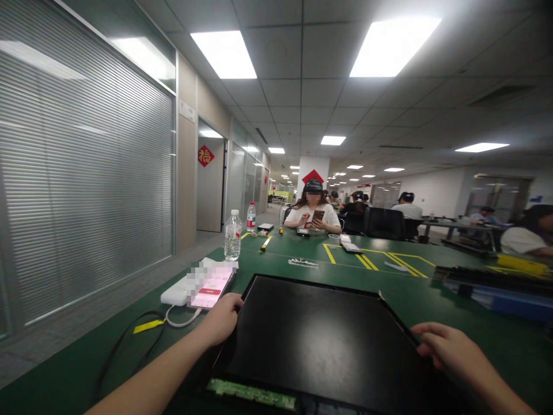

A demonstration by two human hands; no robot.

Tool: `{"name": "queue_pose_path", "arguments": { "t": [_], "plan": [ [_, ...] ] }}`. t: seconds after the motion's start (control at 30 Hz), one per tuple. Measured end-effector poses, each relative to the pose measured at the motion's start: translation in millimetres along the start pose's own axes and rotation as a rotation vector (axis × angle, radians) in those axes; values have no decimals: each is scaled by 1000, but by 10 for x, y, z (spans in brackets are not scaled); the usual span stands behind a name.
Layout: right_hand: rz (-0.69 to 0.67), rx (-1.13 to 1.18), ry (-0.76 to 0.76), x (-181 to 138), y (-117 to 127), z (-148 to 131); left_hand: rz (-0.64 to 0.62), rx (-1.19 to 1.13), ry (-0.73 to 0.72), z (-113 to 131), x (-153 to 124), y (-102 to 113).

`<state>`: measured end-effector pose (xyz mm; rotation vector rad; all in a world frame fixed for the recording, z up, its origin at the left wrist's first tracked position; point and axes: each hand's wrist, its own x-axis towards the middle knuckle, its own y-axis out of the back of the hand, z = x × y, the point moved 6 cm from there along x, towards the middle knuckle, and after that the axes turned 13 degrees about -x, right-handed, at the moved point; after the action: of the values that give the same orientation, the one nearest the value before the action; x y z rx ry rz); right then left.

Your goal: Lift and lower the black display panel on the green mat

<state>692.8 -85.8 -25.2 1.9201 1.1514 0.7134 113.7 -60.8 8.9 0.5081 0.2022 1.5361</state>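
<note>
In the head view, with twelve o'clock straight ahead: holds a flat, black, rectangular screen panel (319, 340) low and central, toward six o'clock, over a smooth green tabletop (415, 297). Carries along its near left side a narrow green circuit board (253, 395), partly cut off by the picture's bottom. Cannot tell whether resting fully on the tabletop or slightly raised.

Grips the panel's left edge with the bare left hand (224, 316), fingers mostly closed and curled, toward the far left corner. Meets the right edge with the bare right hand (444, 346), half closed, fingertips bent against the side, a little closer to the body than the left.

Key relation: panel spread between both hands, its middle at about three to four o'clock from the left, nine from the right. Long axis apparently from nine to three, though hard to judge at this slant. Both hands at an edge, neither plainly nearer.

Just beyond the left hand, at eleven o'clock, a phone with a lit pink screen (212, 294); at ten, a rounded white block (173, 294) with a looped white cable (181, 324). At twelve from the left hand, a clear plastic water bottle (232, 241). Across the table, near twelve, a white-shirted person (313, 216). At one o'clock from the right hand, a blurred stack of black pieces (470, 282).
</note>
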Motion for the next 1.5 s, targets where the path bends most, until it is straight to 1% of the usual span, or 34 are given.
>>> {"name": "queue_pose_path", "arguments": {
  "t": [0.1, 0.3, 0.43, 0.53, 0.7, 0.83, 0.97, 1.03, 1.17, 1.23, 1.4, 1.5],
  "plan": [
    [-20, 18, -4, -3, -10, -5, 2, 38, 4, -9, 18, -7],
    [-12, 15, -3, -22, -1, -23, -1, 75, 13, 6, 31, -15],
    [-32, -10, 2, -55, 21, -74, -12, 98, 20, 11, 12, -24],
    [-19, -22, 0, -92, 43, -117, -6, 119, 23, 4, -3, -28],
    [5, -68, -12, -144, 49, -154, -71, 209, 1, 9, -19, -72],
    [22, -88, 1, -136, 58, -143, -115, 301, -44, 83, -55, -87],
    [7, -74, -4, -134, 63, -136, -123, 383, 3, 101, -87, -55],
    [2, -72, -12, -150, 66, -151, -121, 337, 8, 80, -87, -38],
    [-6, -80, -9, -178, 73, -187, -74, 175, -13, 10, -65, 15],
    [-3, -81, 0, -174, 76, -190, -75, 108, -7, -17, -58, 30],
    [-7, -90, -1, -162, 57, -180, -66, -30, 22, -5, -58, 53],
    [1, -97, 2, -185, 55, -209, -50, -258, 102, -39, -48, 20]
  ]
}}
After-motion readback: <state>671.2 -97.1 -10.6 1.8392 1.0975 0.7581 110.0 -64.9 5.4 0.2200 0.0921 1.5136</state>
